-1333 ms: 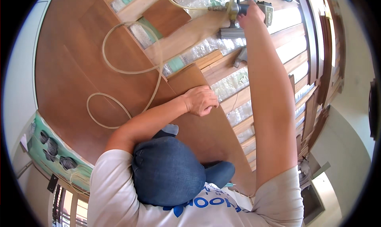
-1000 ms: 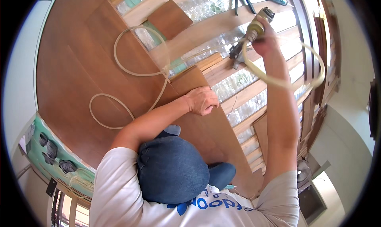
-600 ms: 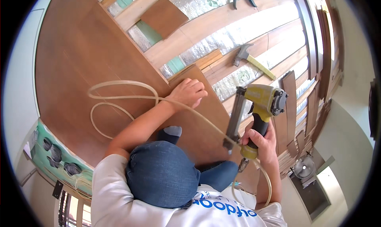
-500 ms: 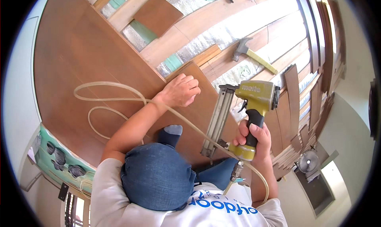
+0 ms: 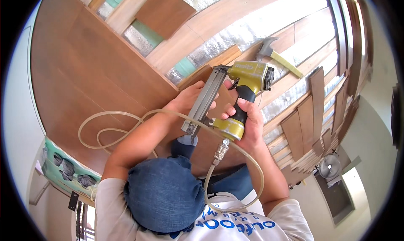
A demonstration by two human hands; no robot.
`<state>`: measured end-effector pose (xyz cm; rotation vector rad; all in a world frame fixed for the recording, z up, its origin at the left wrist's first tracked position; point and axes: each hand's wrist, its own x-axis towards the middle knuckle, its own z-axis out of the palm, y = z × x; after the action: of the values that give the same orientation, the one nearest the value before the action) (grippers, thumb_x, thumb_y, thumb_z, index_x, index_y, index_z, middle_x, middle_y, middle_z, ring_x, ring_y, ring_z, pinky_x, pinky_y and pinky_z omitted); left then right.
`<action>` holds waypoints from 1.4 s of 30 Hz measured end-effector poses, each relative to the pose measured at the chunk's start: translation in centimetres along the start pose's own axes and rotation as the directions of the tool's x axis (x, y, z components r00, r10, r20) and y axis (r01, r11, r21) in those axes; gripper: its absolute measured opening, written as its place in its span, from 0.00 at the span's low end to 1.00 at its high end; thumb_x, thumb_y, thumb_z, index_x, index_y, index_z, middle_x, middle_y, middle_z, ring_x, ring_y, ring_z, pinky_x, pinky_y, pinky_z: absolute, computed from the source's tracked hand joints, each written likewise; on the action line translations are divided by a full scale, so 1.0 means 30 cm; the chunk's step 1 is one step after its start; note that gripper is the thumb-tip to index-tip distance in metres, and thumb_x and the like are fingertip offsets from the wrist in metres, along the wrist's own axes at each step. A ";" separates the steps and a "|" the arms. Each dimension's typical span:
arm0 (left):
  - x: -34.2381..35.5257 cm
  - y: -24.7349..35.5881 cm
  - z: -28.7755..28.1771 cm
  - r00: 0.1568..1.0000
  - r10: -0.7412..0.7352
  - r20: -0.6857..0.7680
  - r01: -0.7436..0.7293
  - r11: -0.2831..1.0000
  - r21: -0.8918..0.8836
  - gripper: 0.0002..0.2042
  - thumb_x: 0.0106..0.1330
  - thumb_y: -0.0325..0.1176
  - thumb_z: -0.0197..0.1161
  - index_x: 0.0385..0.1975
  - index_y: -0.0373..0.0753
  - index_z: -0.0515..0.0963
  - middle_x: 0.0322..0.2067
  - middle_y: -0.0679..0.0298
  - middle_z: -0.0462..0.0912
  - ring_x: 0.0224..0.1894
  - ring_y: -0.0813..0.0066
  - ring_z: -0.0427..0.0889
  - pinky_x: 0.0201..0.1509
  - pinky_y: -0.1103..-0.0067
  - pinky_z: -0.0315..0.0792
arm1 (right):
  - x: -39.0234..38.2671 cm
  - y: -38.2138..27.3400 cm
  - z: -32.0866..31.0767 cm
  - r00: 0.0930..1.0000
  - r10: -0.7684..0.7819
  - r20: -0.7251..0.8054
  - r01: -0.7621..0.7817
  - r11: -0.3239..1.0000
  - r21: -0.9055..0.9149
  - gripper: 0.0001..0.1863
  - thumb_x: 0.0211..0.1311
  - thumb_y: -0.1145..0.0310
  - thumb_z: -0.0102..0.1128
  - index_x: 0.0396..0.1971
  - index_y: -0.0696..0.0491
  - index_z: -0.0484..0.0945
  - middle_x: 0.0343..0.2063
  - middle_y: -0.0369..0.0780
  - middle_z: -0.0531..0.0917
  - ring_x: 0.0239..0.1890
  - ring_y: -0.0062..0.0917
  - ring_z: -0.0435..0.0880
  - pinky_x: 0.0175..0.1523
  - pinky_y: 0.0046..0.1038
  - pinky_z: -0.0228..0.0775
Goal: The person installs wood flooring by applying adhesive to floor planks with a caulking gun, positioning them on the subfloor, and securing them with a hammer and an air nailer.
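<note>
Nail gun shifted up-left since earlier, right grip wrapped round its handle, left grip partly hidden, closure unclear

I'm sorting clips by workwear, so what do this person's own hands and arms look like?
The left hand, partly hidden, and the right hand show no gloves, rings or watch. The forearms are uncovered too. Loose, short off-white sleeves, plain where visible, cover the upper arms; the shirt they belong to carries blue lettering.
</note>
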<state>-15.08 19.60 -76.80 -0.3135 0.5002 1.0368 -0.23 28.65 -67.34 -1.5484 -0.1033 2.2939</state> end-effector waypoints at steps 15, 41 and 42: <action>0.182 -0.222 -0.355 0.951 0.262 0.167 -0.304 0.683 0.664 0.11 0.82 0.43 0.52 0.56 0.47 0.74 0.21 0.61 0.78 0.15 0.71 0.73 0.17 0.77 0.67 | 0.013 -0.072 0.112 0.991 0.081 -0.106 -0.098 0.981 -0.167 0.15 0.70 0.72 0.62 0.53 0.56 0.74 0.28 0.39 0.79 0.28 0.27 0.83 0.39 0.38 0.84; 0.124 -0.101 -0.212 0.768 0.219 0.602 -0.271 -0.741 0.614 0.03 0.50 0.33 0.66 0.19 0.52 0.81 0.31 0.75 0.74 0.42 0.73 0.73 0.47 0.71 0.65 | -0.127 -0.062 -0.121 0.989 -0.006 -0.147 -0.039 0.952 -0.305 0.20 0.69 0.71 0.63 0.58 0.55 0.72 0.29 0.40 0.80 0.30 0.26 0.82 0.40 0.34 0.81; 0.124 -0.088 -0.215 0.751 0.263 0.606 -0.239 -0.747 0.621 0.03 0.50 0.33 0.66 0.19 0.52 0.81 0.31 0.75 0.74 0.42 0.73 0.73 0.47 0.71 0.65 | -0.142 -0.055 -0.111 0.990 -0.037 -0.134 -0.016 0.926 -0.378 0.22 0.68 0.72 0.63 0.60 0.55 0.70 0.27 0.40 0.80 0.30 0.27 0.82 0.40 0.33 0.80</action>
<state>-12.80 18.04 -84.20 2.0254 1.5372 0.7103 4.62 28.24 -64.46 -1.8817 -0.5465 2.2417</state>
